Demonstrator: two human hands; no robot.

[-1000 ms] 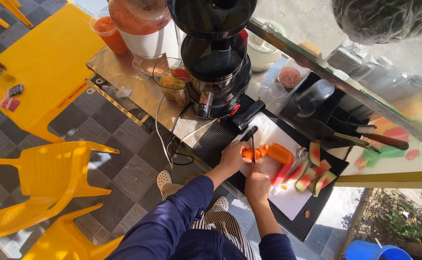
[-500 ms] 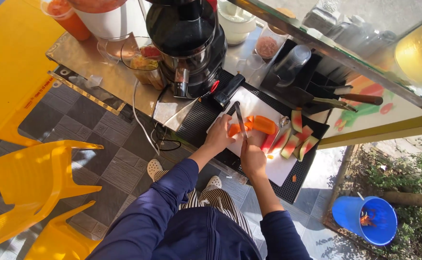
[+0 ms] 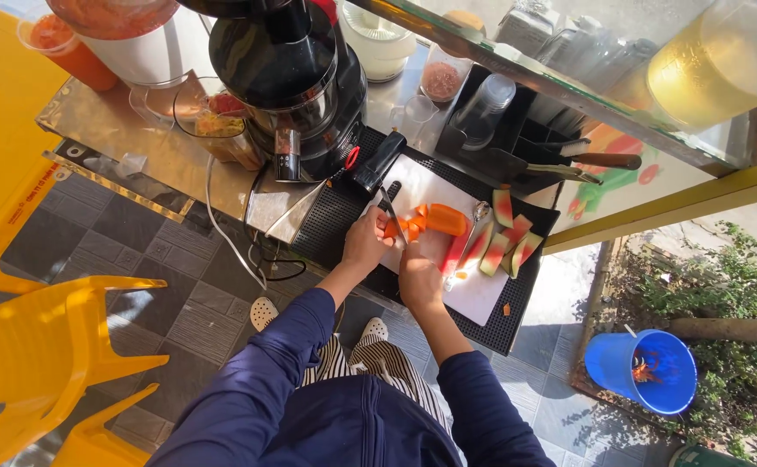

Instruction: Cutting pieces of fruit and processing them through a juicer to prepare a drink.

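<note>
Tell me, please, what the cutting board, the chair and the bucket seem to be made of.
Cutting board: probably plastic, white and matte, thin and flat.
Chair: looks like moulded plastic, bright yellow, smooth, with a soft shine in the sun.
Bucket: likely plastic, an even glossy blue with a thin rounded rim.

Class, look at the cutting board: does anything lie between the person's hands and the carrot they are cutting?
Nothing visible does. The left hand holds a knife whose blade meets the carrot directly, and the right hand sits just below it on the white cutting board. The watermelon slices lie off to the right, clear.
</note>
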